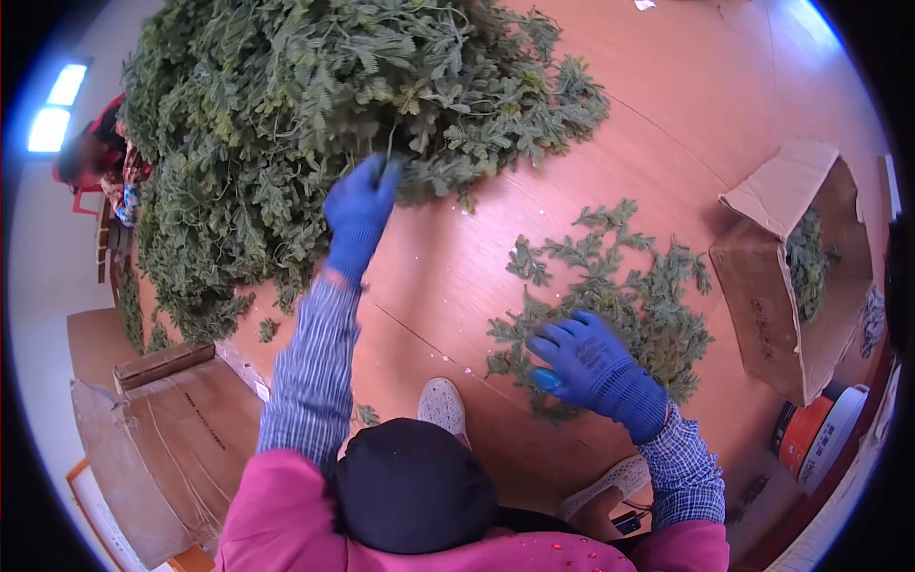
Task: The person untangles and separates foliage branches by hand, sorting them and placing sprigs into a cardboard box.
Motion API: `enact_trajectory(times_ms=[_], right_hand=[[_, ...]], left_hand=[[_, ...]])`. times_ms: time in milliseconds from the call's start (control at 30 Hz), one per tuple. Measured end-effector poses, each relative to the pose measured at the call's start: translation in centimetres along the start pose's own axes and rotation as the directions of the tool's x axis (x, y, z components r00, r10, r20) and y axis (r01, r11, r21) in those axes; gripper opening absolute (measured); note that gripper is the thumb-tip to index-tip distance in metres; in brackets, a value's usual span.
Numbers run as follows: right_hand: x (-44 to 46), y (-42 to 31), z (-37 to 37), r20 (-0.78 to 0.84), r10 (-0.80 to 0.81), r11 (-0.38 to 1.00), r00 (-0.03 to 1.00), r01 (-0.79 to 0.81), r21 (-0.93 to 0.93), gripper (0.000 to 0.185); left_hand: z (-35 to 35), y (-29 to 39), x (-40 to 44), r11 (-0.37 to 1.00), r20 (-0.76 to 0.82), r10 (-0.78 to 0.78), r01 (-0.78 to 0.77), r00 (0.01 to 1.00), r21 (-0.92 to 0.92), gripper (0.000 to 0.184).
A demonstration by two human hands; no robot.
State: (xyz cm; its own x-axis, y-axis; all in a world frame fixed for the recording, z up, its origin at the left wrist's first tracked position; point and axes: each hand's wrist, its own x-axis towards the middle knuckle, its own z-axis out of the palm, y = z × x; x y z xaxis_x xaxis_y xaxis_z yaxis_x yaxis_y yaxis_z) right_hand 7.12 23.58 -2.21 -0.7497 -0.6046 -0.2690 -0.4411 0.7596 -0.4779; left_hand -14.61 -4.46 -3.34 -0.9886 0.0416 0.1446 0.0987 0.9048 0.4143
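Note:
My left hand (360,208), in a blue work glove, reaches up to the lower edge of a big heap of green leafy sprigs (286,114). Its fingers are pinched together, slightly blurred, on a thin stem at the heap's edge. My right hand (589,362), gloved the same way, is over a smaller, flatter spread of similar sprigs (658,315). The fingers there are a little apart and bent, with the palm down, and I see nothing gripped in them. The leaves beneath that palm are hidden.
On the right an open cardboard box (762,296) lies tipped, with greenery inside. Another cardboard box (191,429) is at lower left. An orange and white round object (820,434) is at the right edge. Another person (119,172) is at far left. My shoes (442,405) stand below.

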Motion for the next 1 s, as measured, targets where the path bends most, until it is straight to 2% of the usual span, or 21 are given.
enact_trajectory(times_ms=[67,100,133,167,200,267,300,367,400,467,500,533,567,600,633,667,733,767,800,933,1000], right_hand=[[-0.7,0.8,0.1,-0.090,-0.011,1.000,0.996,0.011,0.003,0.039],[-0.8,1.0,0.0,-0.091,-0.008,1.000,0.996,0.009,0.009,0.039],[-0.9,1.3,-0.2,-0.113,0.005,1.000,0.994,-0.003,0.017,0.039],[-1.0,1.7,-0.2,-0.132,0.018,1.000,0.991,-0.015,0.027,0.039],[-1.0,2.0,-0.1,-0.125,0.019,0.999,0.992,-0.014,0.041,0.039],[-0.7,2.4,0.3,-0.203,0.031,0.999,0.979,-0.028,0.020,0.036],[-0.6,2.4,-0.3,-0.279,0.003,1.000,0.960,-0.009,-0.019,0.035],[0.1,2.4,-0.6,-0.317,0.000,0.999,0.948,0.013,0.039,0.034],[0.5,2.6,-1.1,-0.374,-0.007,0.997,0.928,0.035,0.070,0.033],[1.4,2.2,-2.4,-0.354,0.007,0.990,0.935,0.043,0.131,0.032],[1.9,2.0,-2.5,-0.387,0.044,0.970,0.921,0.053,0.236,0.032],[2.4,2.0,-2.7,-0.416,0.085,0.939,0.905,0.067,0.338,0.032],[3.0,2.1,-2.6,-0.421,0.090,0.940,0.902,0.063,0.336,0.032],[3.7,2.3,-2.2,-0.451,0.112,0.867,0.885,0.135,0.480,0.032],[4.2,2.5,-2.2,-0.476,0.139,0.770,0.868,0.208,0.604,0.033],[4.6,2.6,-2.5,-0.478,0.146,0.773,0.866,0.202,0.601,0.033],[5.5,2.7,-3.2,-0.550,0.201,0.621,0.811,0.328,0.712,0.035],[5.9,2.8,-3.6,-0.549,0.206,0.624,0.810,0.324,0.711,0.035],[6.4,2.9,-4.3,-0.525,0.143,0.614,0.839,0.341,0.712,0.041],[9.3,3.0,-5.9,-0.417,-0.029,0.576,0.908,0.356,0.736,0.065],[11.0,2.9,-5.2,-0.463,-0.183,0.576,0.867,0.477,0.664,0.071]], left_hand=[[-1.1,-1.9,-5.1,0.997,0.113,-0.066,0.070,0.991,-0.027,0.025],[-0.8,-3.1,-8.5,0.991,0.137,-0.015,0.033,0.991,-0.129,0.021],[-0.7,-3.6,-11.9,0.938,0.299,-0.100,0.190,0.949,-0.291,0.020],[0.6,-5.7,-15.4,0.882,0.354,-0.101,0.248,0.930,-0.401,0.020],[0.6,-6.7,-18.1,0.866,0.518,-0.261,0.435,0.814,-0.247,0.021],[-0.7,-6.8,-20.6,0.992,0.502,-0.123,0.103,0.856,0.067,0.019],[-1.5,-6.8,-20.7,0.990,0.513,-0.138,0.115,0.847,0.077,0.019],[-3.1,-6.4,-19.4,0.963,0.411,0.094,-0.187,0.907,0.192,0.020],[-3.8,-5.7,-18.7,0.964,0.414,0.088,-0.182,0.906,0.193,0.020],[-5.4,-4.1,-17.0,0.973,0.301,0.217,-0.181,0.929,-0.142,0.018],[-6.1,-3.0,-16.1,0.950,0.383,0.175,-0.054,0.907,-0.307,0.021],[-7.2,-1.7,-15.0,0.949,0.381,0.184,-0.063,0.906,-0.309,0.021],[-8.2,-0.4,-14.0,0.846,0.513,0.147,0.161,0.846,-0.509,0.024],[-8.5,0.2,-13.3,0.667,0.638,0.151,0.398,0.755,-0.630,0.027],[-8.3,0.0,-12.6,0.670,0.596,0.255,0.306,0.761,-0.677,0.033],[-8.1,0.3,-12.0,0.667,0.596,0.264,0.302,0.758,-0.681,0.033],[-8.1,1.1,-11.0,0.501,0.556,0.299,0.368,0.776,-0.783,0.035],[-7.8,1.3,-10.6,0.400,0.511,0.377,0.362,0.772,-0.842,0.038],[-7.8,1.9,-10.4,0.399,0.512,0.381,0.362,0.770,-0.842,0.038],[-7.2,2.9,-9.8,0.310,0.540,0.347,0.449,0.767,-0.838,0.043],[-7.2,3.0,-9.5,0.442,0.631,0.168,0.515,0.757,-0.735,0.045]])
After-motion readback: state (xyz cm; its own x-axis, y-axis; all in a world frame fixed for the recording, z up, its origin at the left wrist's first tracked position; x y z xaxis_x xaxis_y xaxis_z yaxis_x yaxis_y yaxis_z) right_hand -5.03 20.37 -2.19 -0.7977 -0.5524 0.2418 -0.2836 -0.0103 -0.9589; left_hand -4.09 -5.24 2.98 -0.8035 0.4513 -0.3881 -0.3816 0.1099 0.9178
